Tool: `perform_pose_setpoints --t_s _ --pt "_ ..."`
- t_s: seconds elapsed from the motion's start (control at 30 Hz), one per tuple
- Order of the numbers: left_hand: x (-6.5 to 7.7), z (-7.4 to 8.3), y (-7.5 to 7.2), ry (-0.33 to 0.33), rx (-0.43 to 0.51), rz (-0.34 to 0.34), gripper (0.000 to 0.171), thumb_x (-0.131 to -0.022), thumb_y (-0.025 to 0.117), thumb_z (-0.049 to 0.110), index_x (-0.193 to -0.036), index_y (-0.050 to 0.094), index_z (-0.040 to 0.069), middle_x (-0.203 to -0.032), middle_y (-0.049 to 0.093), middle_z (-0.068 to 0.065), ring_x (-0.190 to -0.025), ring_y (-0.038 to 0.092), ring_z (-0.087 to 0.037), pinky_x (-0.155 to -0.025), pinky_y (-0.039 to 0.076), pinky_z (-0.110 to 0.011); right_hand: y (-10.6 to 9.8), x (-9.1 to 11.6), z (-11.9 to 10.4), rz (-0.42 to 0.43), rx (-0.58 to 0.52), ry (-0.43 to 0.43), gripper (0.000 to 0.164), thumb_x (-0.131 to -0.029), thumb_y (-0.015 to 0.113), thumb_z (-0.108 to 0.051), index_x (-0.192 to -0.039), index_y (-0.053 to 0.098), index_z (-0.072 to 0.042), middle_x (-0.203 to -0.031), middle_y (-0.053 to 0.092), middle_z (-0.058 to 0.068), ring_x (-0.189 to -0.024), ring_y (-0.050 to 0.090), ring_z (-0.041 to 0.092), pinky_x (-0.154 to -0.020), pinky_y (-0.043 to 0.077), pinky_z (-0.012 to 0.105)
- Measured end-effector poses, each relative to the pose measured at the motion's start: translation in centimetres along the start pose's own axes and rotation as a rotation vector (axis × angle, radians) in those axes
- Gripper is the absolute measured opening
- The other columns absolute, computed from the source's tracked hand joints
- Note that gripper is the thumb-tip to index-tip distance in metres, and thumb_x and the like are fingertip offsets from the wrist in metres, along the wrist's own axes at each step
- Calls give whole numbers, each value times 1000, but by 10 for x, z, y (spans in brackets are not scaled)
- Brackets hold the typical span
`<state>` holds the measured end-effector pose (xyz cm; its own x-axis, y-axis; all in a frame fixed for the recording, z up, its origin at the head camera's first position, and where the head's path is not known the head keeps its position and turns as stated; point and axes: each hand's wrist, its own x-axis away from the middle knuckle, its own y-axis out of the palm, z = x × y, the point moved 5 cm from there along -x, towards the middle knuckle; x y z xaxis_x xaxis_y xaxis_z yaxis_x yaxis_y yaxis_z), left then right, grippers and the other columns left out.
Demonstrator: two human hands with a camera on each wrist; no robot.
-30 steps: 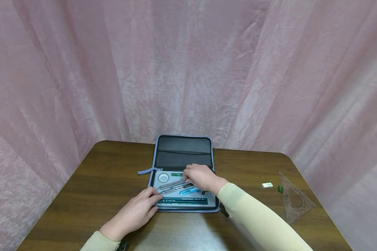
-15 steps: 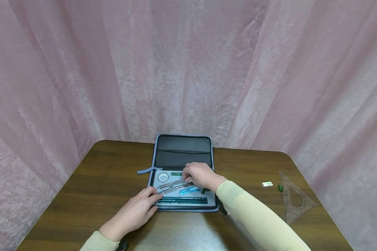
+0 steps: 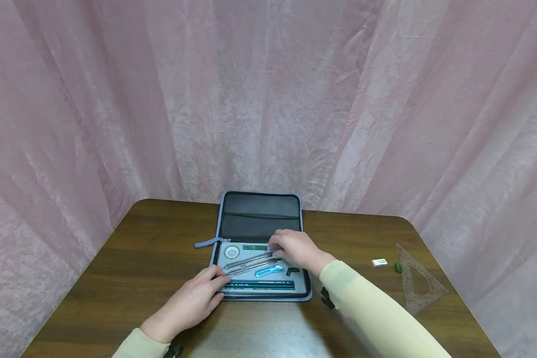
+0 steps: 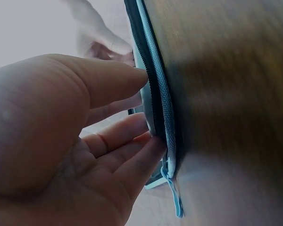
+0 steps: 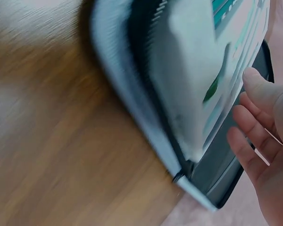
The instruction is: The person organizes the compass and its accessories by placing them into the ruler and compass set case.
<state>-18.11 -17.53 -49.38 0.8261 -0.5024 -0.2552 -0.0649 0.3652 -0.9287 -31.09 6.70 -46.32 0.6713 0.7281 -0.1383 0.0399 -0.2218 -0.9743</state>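
Note:
An unzipped blue-edged case lies open, its dark lid point(image 3: 259, 226) at the back and a pale tray point(image 3: 301, 288) in front. A silver drawing compass point(image 3: 249, 264) lies slantwise across the tray. My right hand point(image 3: 294, 249) is over the compass's right end; in the right wrist view, its fingers point(image 5: 247, 150) are spread from the thumb with nothing gripped. My left hand point(image 3: 193, 301) rests at the tray's front left edge, fingertips near the compass points. In the left wrist view, the left thumb point(image 4: 115, 80) overlaps the zipper edge point(image 4: 155, 89).
The tray also holds dark green pencils point(image 3: 259, 285), a light blue slim tool point(image 3: 269, 271), a small dark green piece point(image 3: 292, 271), a white round disc point(image 3: 231, 252) and a green strip point(image 3: 255, 247). Rightward lie an eraser point(image 3: 379, 262), a small green object point(image 3: 399, 268) and a clear set square point(image 3: 422, 303).
My right hand has shifted right, uncovering more of the compass and the small dark green piece. The left hand stays at the tray edge.

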Motion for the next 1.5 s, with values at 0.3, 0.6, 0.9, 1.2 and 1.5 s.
perform_pose_setpoints --t_s 0.3,0.6,0.9,1.2,1.5 --pt "0 -3 0 -25 7 -18 38 -98 85 8 -134 77 7 -129 63 -5 -112 61 -19 -93 62 -43 -15 35 29 24 33 73 31 -99 87 -19 -127 79 -11 -122 75 3 -112 71 22 -94 62 46" --pt "2 -4 0 -14 -6 3 37 -97 86 8 -133 77 6 -127 63 -4 -110 61 -19 -90 62 -42 -25 73 62 71 87 107 37 -96 89 -18 -130 77 -9 -124 75 5 -115 73 26 -93 63 50" --pt "2 -4 0 -15 -7 -1 37 -97 86 8 -132 78 6 -126 63 -4 -109 60 -18 -90 62 -41 -39 114 90 82 115 169 37 -96 88 -16 -130 76 -6 -123 75 6 -113 74 30 -90 63 52" --pt "1 -2 -1 -11 -8 -2 37 -97 86 8 -132 78 7 -126 63 -4 -109 60 -18 -90 62 -42 -47 156 121 45 153 255 39 -94 89 -17 -129 77 -7 -123 76 8 -112 74 34 -86 64 53" --pt "1 -3 0 -25 -9 -15 37 -97 86 9 -132 78 6 -126 63 -4 -109 59 -18 -90 62 -42 -44 182 142 0 150 317 37 -94 89 -16 -126 76 -7 -117 76 6 -105 75 30 -86 63 52"
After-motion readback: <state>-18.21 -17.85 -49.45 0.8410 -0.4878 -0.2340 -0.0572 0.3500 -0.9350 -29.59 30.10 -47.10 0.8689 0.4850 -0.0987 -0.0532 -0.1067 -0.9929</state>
